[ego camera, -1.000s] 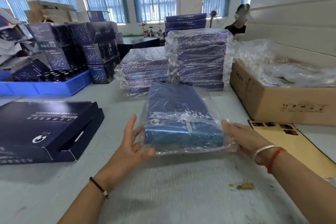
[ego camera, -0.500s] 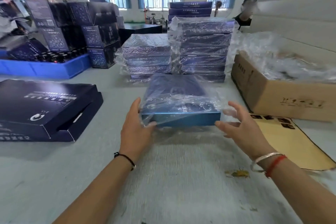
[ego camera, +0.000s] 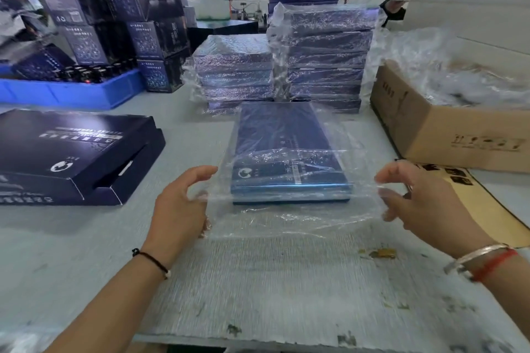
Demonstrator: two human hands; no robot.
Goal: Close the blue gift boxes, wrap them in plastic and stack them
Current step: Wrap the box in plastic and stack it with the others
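A flat blue gift box (ego camera: 289, 152) lies closed on the grey table (ego camera: 258, 281), inside a clear plastic bag (ego camera: 286, 223) whose open end trails toward me. My left hand (ego camera: 180, 209) pinches the bag's left edge beside the box's near corner. On the other side, my right hand (ego camera: 418, 203) grips the bag's right edge, with its fingertips showing through the film. Two stacks of wrapped blue boxes, a lower one (ego camera: 235, 71) and a taller one (ego camera: 327, 57), stand just behind the box.
A large dark blue carton (ego camera: 71, 152) lies open-flapped at the left. A cardboard box (ego camera: 447, 135) stuffed with plastic bags stands at the right, with a yellow sheet (ego camera: 470, 203) in front of it. A blue tray (ego camera: 71, 92) and stacked dark cartons (ego camera: 114, 23) fill the back left.
The wrapped box went from tilted up in both hands to flat on the table. Both hands slid back from its sides to the bag's loose near end.
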